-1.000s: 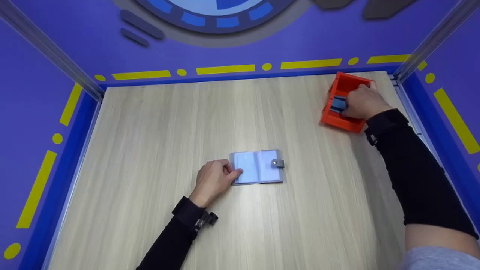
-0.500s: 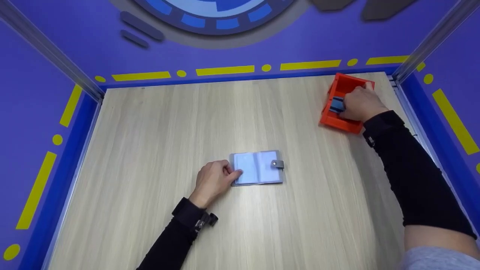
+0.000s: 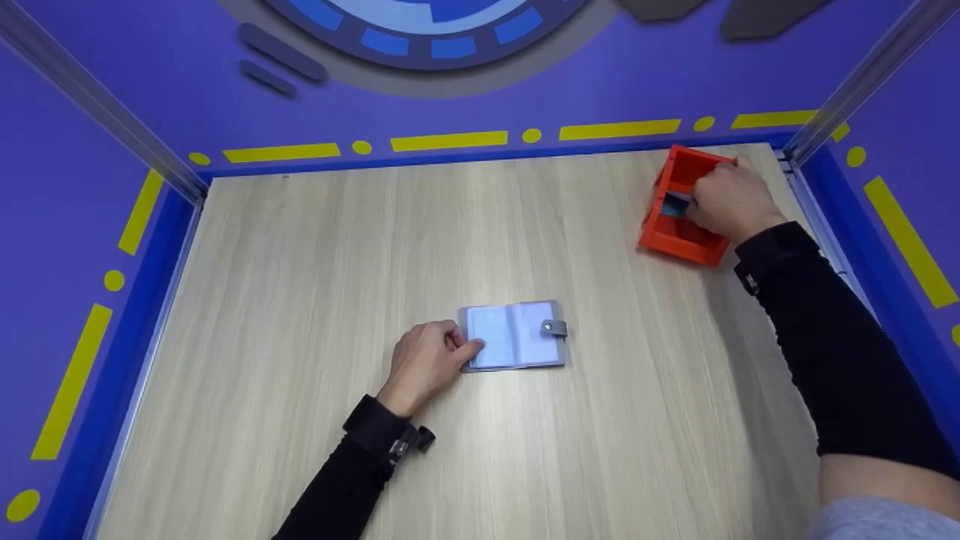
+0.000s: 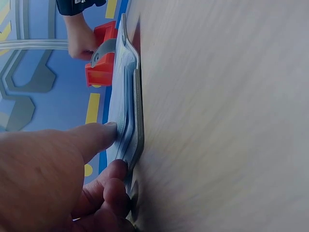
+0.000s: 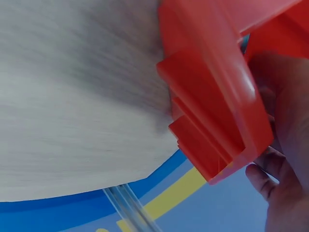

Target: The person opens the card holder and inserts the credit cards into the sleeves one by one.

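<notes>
A small card holder [image 3: 493,330] with pale clear sleeves and a grey snap strap [image 3: 555,328] lies open on the table. My left hand [image 3: 427,358] pinches its left edge; in the left wrist view the thumb presses on the sleeves, with curled fingers at the cover's edge. At the far right, my right hand [image 3: 733,199] reaches into a red plastic bin [image 3: 679,251]. Its fingers pinch a blue card [image 3: 675,204] with dark markings, which stands tilted inside; the fingertips are hidden. The right wrist view has the bin's outer wall [image 5: 207,96] beside the hand.
The pale wood table [image 3: 315,262] is bounded by blue-purple printed panels [image 3: 450,112] at the back and both sides. Metal corner posts [image 3: 862,82] rise at the rear. The bin stands near the back right corner.
The blue card in the bin has tilted, and less of it shows. My right hand has shifted slightly within the bin. The left hand and card holder have stayed in place.
</notes>
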### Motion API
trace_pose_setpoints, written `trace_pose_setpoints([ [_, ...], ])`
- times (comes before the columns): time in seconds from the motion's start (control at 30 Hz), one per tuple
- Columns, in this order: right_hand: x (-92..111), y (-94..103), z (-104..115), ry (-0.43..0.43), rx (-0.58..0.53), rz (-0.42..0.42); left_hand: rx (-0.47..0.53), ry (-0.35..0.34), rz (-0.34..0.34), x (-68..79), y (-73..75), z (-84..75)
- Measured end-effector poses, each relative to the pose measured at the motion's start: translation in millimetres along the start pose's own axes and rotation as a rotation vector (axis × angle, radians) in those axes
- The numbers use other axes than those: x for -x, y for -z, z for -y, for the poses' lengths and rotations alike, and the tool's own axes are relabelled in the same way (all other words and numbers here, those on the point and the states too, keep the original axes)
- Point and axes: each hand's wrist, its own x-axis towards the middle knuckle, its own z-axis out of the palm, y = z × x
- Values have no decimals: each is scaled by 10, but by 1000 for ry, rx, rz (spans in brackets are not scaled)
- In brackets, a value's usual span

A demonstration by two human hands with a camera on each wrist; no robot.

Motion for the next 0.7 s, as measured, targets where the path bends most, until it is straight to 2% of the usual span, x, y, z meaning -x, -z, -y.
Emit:
trace_pose_setpoints([
  [0.2, 74, 27, 2, -86, -38, -147, 8, 6, 5, 9, -8, 4],
  [0.47, 258, 143, -47, -105, -245, -379, -3, 5, 7, 3, -7, -13],
  [0.7, 349, 332, 20, -220, -493, -453, -6, 1, 4, -2, 9, -11],
])
